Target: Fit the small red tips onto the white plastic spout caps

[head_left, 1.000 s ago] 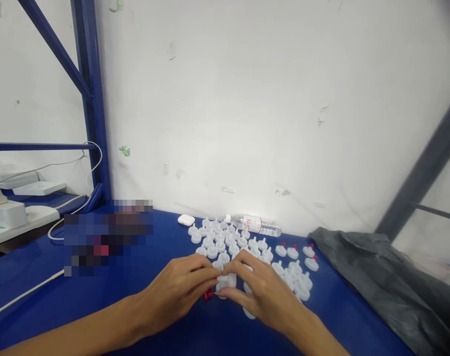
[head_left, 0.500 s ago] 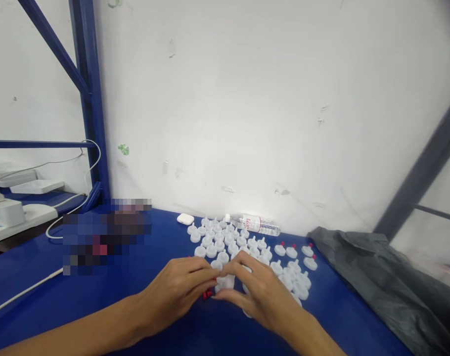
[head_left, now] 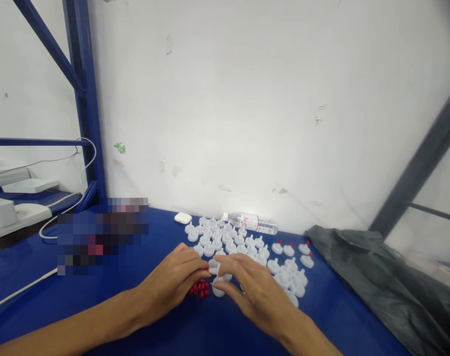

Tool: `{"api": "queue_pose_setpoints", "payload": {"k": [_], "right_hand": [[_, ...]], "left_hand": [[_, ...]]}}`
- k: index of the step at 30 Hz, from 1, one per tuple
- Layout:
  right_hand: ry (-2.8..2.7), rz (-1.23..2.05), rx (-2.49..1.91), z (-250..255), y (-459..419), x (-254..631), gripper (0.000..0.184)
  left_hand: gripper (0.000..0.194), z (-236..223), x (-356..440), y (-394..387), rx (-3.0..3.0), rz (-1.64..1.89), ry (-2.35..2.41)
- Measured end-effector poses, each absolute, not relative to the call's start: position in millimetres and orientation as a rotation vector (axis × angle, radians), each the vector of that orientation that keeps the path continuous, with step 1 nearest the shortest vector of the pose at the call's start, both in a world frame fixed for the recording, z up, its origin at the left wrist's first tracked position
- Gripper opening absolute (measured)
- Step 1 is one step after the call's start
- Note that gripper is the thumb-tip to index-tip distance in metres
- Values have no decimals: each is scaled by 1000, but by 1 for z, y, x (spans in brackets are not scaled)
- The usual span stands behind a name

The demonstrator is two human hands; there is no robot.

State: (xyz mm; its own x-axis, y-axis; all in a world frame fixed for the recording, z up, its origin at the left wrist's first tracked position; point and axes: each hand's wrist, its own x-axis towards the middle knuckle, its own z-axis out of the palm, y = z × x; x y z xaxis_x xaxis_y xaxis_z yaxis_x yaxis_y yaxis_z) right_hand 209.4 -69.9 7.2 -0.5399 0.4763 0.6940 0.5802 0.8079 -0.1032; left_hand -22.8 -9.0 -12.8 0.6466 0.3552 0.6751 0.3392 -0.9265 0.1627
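Observation:
Both my hands meet over a blue table (head_left: 143, 316) among several small white plastic disc parts (head_left: 225, 240). My left hand (head_left: 175, 282) pinches a small red cap at its fingertips, close to a little pile of red caps (head_left: 199, 289) lying under it. My right hand (head_left: 252, 289) grips one white disc part (head_left: 218, 289) between thumb and fingers, just right of the left fingertips. Three white discs with red caps on them (head_left: 289, 248) lie further right.
A water bottle (head_left: 252, 223) lies by the white wall, with a white earbud case (head_left: 183, 217) to its left. A dark grey plastic bag (head_left: 381, 277) covers the table's right side. White cables (head_left: 21, 291), a power strip and blue shelf posts stand at the left.
The camera has shifted slightly, and both hands have drawn a little nearer. The left hand has lifted enough to show the red cap pile beneath it; the right hand still grips a white disc.

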Motion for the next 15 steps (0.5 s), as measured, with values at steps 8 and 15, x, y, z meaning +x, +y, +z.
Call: {"api": "queue_pose_setpoints", "payload": {"k": [8, 15], "right_hand": [[-2236, -183, -764, 9, -78, 200, 37], [-2233, -142, -710, 2, -75, 202, 27]], "left_hand": [[28, -23, -23, -14, 2720, 1152, 552], [36, -16, -23, -24, 2596, 1004, 676]]}}
